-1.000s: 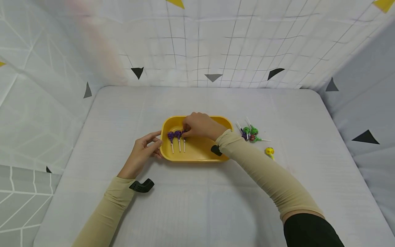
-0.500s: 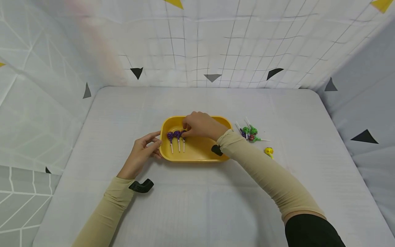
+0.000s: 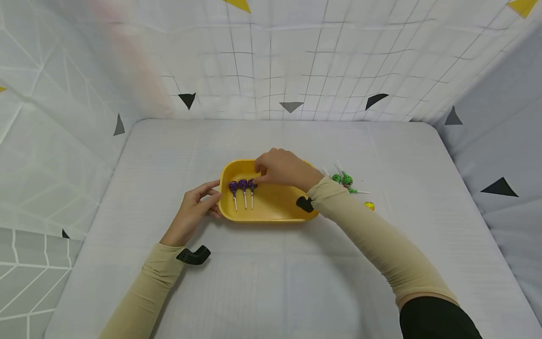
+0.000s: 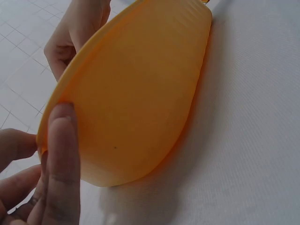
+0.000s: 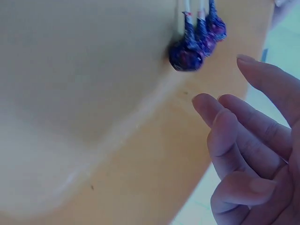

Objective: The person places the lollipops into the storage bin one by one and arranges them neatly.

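Observation:
The yellow tray [image 3: 275, 220] lies on the table with three purple lollipops [image 3: 243, 185] side by side at its left end, sticks towards me. My left hand [image 3: 195, 207] holds the tray's left end; in the left wrist view the thumb [image 4: 64, 140] lies on the outer wall below the rim. Above the tray is my right hand [image 3: 285, 168], just right of the third lollipop [image 3: 251, 185]. Its fingers [image 5: 225, 136] are loosely bent and apart from the lollipops [image 5: 187, 56] in the right wrist view, with nothing between them.
Right of the tray, green lollipops [image 3: 347, 180] lie in a small pile, partly covered by my right sleeve [image 3: 360, 226]. A yellow lollipop [image 3: 370, 205] lies nearer me, also partly hidden. A white cloth covers the table [image 3: 237, 282].
My right hand has let go of the third purple lollipop and drawn a little up and to the right. The left hand stays on the tray.

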Available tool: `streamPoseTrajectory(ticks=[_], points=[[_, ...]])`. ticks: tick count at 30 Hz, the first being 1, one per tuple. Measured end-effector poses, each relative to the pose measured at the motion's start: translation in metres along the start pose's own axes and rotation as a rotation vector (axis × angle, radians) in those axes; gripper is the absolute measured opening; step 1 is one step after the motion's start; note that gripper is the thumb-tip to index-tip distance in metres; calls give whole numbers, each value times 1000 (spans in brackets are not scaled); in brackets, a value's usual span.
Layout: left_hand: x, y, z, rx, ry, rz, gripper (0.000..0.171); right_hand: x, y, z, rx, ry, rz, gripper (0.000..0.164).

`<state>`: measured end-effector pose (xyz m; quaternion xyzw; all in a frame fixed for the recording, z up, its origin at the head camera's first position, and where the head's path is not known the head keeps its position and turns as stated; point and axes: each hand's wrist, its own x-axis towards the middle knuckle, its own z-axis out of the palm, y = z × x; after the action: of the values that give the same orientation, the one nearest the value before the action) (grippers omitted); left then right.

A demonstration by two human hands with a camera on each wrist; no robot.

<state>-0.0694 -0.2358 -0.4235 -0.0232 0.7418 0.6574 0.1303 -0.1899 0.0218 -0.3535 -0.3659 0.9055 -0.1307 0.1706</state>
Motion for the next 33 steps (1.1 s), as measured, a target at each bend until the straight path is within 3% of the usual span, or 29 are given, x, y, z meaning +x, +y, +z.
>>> streamPoseTrajectory(ticks=[9,19,28,33], points=[[-1,0,0,3,-1,5,51,-20,11,-11,33,69,-8,36],[0,1,1,7,1,-3,51,-46,29,-24,53,137,6,26],[0,1,2,7,-2,-2,51,-75,54,-39,122,187,130,23],[0,0,1,6,-3,1,51,-90,68,-39,133,206,158,21]])
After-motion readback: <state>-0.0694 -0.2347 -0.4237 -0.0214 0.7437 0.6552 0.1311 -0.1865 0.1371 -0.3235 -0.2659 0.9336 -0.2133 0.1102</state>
